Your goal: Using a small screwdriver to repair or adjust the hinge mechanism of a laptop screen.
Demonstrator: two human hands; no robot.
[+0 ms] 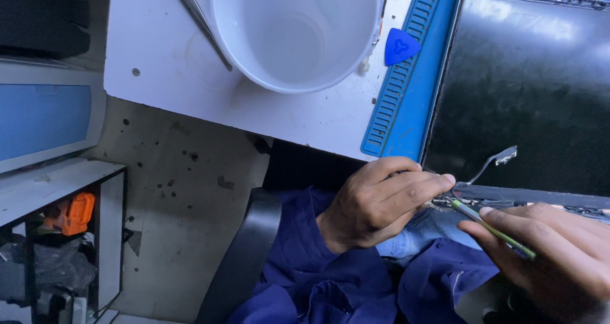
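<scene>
A dark laptop screen panel [527,89] lies on a blue work mat [406,101], its near edge hanging over the table's front. My left hand [375,200] rests its fingers on that near edge, beside a thin grey ribbon cable [499,160] that sticks up from the panel. My right hand [553,254] grips a slim green screwdriver [492,228], whose tip points at the panel's edge close to my left fingertips. Blue sleeves and my lap lie below both hands.
A white plastic bowl [295,31] stands on the white table [165,63], with a blue triangular pick [400,47] next to it. Metal tweezers [197,15] lie left of the bowl. Low shelving with an orange tool [73,213] sits at the left, above a stained floor.
</scene>
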